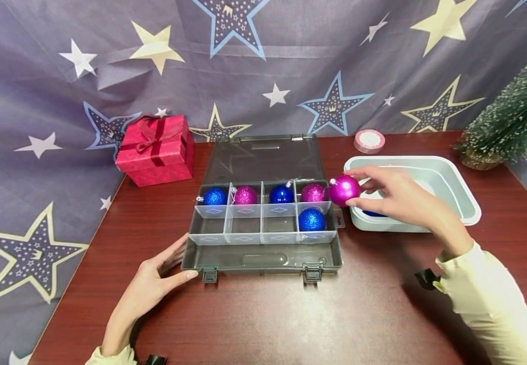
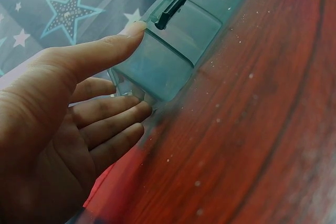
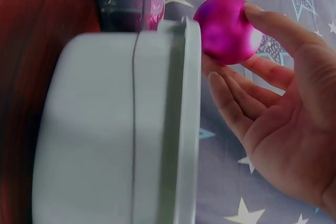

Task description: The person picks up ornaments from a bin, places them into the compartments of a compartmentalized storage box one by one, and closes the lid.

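Note:
My right hand (image 1: 398, 195) pinches a shiny magenta Christmas ball (image 1: 344, 190) between thumb and fingertips, over the left rim of a pale grey-green basin (image 1: 468, 203). In the right wrist view the magenta ball (image 3: 226, 30) appears beyond the basin's wall. A divided, smoky clear plastic box (image 1: 263, 258) lies with its lid (image 1: 265, 159) folded back. Its back row holds a glittery blue ball (image 1: 215, 196), a glittery pink one (image 1: 245, 195), a shiny blue one (image 1: 281, 193) and another glittery pink one (image 1: 313, 192). Another glittery blue ball (image 1: 312, 219) sits front right. My left hand (image 1: 154, 279), fingers extended, touches the box's front left corner.
Part of a blue ball (image 1: 375, 213) shows inside the basin. A pink-and-white ribbon roll (image 1: 370, 141) stands behind it. At the back left is a red gift box (image 1: 156, 149) with a bow; at the far right, a small frosted Christmas tree (image 1: 514, 111).

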`<state>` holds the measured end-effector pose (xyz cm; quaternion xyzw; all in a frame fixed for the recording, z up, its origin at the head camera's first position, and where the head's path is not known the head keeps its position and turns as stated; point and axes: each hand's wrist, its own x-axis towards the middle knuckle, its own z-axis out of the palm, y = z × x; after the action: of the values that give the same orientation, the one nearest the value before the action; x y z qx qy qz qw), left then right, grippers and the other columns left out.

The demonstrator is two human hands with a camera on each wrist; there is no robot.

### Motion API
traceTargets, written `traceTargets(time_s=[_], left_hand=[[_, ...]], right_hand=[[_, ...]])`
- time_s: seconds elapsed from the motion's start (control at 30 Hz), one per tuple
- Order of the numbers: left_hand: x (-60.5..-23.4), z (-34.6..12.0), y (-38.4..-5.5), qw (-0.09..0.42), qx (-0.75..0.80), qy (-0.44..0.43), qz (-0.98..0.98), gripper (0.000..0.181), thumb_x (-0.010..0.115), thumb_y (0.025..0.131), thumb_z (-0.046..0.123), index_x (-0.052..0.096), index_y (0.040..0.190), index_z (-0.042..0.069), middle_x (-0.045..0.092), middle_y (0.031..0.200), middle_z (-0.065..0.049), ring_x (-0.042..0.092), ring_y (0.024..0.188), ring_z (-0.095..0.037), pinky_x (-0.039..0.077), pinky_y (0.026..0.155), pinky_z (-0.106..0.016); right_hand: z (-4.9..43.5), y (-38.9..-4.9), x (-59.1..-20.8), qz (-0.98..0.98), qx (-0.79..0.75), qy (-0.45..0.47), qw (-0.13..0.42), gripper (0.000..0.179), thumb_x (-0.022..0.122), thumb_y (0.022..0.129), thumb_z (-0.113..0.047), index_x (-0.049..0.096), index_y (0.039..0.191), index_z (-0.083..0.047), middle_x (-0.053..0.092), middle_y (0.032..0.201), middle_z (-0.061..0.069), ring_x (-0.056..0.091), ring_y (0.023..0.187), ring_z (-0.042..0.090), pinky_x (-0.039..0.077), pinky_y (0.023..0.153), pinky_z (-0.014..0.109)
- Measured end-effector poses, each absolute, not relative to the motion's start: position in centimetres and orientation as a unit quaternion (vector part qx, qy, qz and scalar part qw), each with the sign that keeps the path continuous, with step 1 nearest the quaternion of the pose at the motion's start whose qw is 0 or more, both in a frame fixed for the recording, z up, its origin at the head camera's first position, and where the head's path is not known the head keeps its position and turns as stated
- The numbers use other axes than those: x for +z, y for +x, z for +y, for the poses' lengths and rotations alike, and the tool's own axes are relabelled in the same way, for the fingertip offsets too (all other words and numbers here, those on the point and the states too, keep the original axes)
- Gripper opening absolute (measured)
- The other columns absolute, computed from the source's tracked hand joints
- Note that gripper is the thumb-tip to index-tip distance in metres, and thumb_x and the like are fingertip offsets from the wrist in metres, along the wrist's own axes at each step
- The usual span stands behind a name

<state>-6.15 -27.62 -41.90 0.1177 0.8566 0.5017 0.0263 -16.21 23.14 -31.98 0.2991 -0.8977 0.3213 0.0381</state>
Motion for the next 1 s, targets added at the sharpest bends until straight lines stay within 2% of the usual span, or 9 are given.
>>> traceTargets(time_s=[0.23, 0.57, 0.73, 0.87, 1.0], left_hand=[[-41.8, -27.5, -6.1, 0.030, 0.510, 0.117, 0.851, 0.078, 0.083, 0.090, 0.012, 0.045, 0.158, 0.014, 0.063, 0.140, -0.011, 0.062, 0.124, -0.009, 0.048, 0.100, -0.016], [-41.8, -27.5, -6.1, 0.029, 0.514, 0.114, 0.850, 0.078, 0.083, 0.090, 0.011, 0.045, 0.158, 0.013, 0.063, 0.140, -0.011, 0.061, 0.124, -0.007, 0.048, 0.099, -0.016], [-41.8, -27.5, -6.1, 0.028, 0.510, 0.116, 0.852, 0.078, 0.083, 0.090, 0.012, 0.045, 0.158, 0.013, 0.063, 0.140, -0.011, 0.062, 0.124, -0.007, 0.048, 0.100, -0.016], [-41.8, -27.5, -6.1, 0.027, 0.509, 0.117, 0.852, 0.078, 0.083, 0.090, 0.012, 0.045, 0.158, 0.014, 0.063, 0.140, -0.010, 0.062, 0.124, -0.009, 0.048, 0.099, -0.016], [-41.9, -27.5, -6.1, 0.028, 0.511, 0.120, 0.850, 0.077, 0.082, 0.091, 0.012, 0.045, 0.158, 0.013, 0.063, 0.140, -0.011, 0.062, 0.124, -0.010, 0.048, 0.099, -0.016]], right_hand=[[21.2, -16.9, -32.6, -0.886, 0.342, 0.313, 0.013, 0.052, 0.084, 0.090, -0.021, 0.066, 0.136, -0.011, 0.069, 0.125, 0.006, 0.073, 0.101, 0.022, 0.059, 0.088, 0.049], [18.2, -17.6, -32.9, -0.877, 0.358, 0.321, -0.022, 0.051, 0.083, 0.091, -0.024, 0.065, 0.136, -0.010, 0.073, 0.113, 0.003, 0.069, 0.101, 0.018, 0.057, 0.087, 0.047], [16.8, -17.8, -33.2, -0.865, 0.375, 0.331, -0.036, 0.052, 0.084, 0.090, -0.022, 0.065, 0.136, -0.007, 0.071, 0.118, 0.006, 0.069, 0.101, 0.020, 0.058, 0.086, 0.045], [15.9, -17.9, -33.3, -0.862, 0.373, 0.342, -0.042, 0.054, 0.084, 0.090, -0.021, 0.064, 0.137, -0.005, 0.069, 0.125, 0.009, 0.069, 0.106, 0.023, 0.058, 0.091, 0.043], [15.2, -18.1, -33.4, -0.862, 0.356, 0.360, -0.040, 0.056, 0.086, 0.089, -0.024, 0.065, 0.137, -0.005, 0.069, 0.125, 0.010, 0.070, 0.105, 0.022, 0.059, 0.091, 0.040]])
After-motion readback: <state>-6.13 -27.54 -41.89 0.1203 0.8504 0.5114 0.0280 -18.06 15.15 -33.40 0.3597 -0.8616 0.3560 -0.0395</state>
